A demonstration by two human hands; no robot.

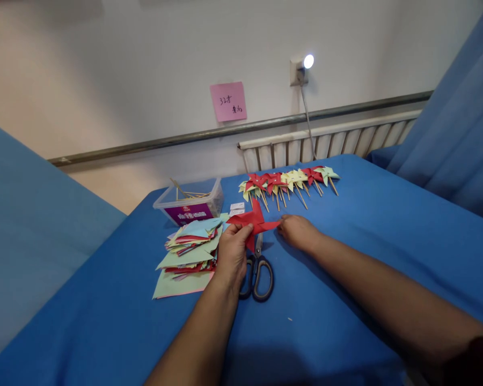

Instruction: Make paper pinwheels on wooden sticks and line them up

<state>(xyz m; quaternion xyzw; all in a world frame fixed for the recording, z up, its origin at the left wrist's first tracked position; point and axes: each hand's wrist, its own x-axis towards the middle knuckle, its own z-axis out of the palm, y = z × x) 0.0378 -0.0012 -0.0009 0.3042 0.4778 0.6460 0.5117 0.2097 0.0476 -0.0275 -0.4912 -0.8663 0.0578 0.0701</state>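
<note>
Over the blue table cover [346,257], I am pinching a light, flimsy red paper pinwheel [254,221] by opposite tips, left hand [232,252] and right hand [297,230] both closed on it, best gripped near its folds.

Scissors [257,272], paper stack [189,249], finished pinwheels [287,181], plastic box [189,202].

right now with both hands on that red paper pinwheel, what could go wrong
The scissors lie directly under the red pinwheel, close to the left hand, so a finger might catch the blades. The right hand pinches only one tip, which could tear. A sweeping forearm could scatter the paper stack.
</note>
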